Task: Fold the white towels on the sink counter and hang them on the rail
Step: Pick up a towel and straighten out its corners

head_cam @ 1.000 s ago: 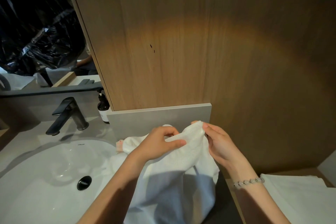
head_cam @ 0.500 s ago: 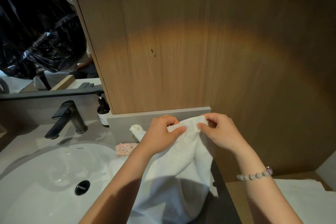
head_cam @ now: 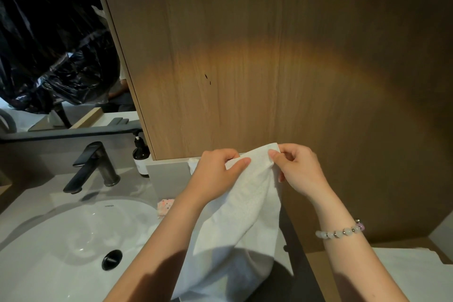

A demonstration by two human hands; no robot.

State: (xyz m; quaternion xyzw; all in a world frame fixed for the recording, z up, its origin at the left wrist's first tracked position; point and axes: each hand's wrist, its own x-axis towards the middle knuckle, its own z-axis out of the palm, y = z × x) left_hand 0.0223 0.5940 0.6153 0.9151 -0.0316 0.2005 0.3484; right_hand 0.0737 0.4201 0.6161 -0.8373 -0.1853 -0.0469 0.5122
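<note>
Both hands are up near frame centre w/ a white terry towel (head_cam: 247, 203) held between them. Left hand (head_cam: 215, 174) pinches the top edge: thumb lies over the cloth, fingers (head_cam: 228, 153) are curled behind it. Right hand (head_cam: 299, 169), at 3 o'clock of the left, pinches the top corner w/ its fingers (head_cam: 275, 154) curled on the hem. A pale bead bracelet (head_cam: 340, 233) sits on that wrist. The hands are near each other but apart, w/ a short span of towel edge between them. The rest of the towel hangs bunched toward 6 o'clock, its lower end in shadow. I can't tell if it touches the grey worktop (head_cam: 137, 191).

At 12 o'clock, behind the hands, is a tall wood-grain wall panel (head_cam: 245, 56) w/ a warm light patch. A low grey ledge (head_cam: 169, 169) runs under it.

At 7–8 o'clock is a white oval basin (head_cam: 61, 240) w/ a black drain plug (head_cam: 111, 256). A black lever faucet (head_cam: 95, 167) stands at 9 o'clock, w/ a dark pump bottle (head_cam: 141, 157) just beside the ledge. A small pink speckled item (head_cam: 165, 205) lies by the basin rim, partly hidden by my left forearm.

At 10 o'clock is a mirror (head_cam: 49, 44) w/ a dark horizontal bar (head_cam: 73, 131) below it.

At 4–5 o'clock a second flat white towel (head_cam: 416, 274) lies well apart from the held one.
</note>
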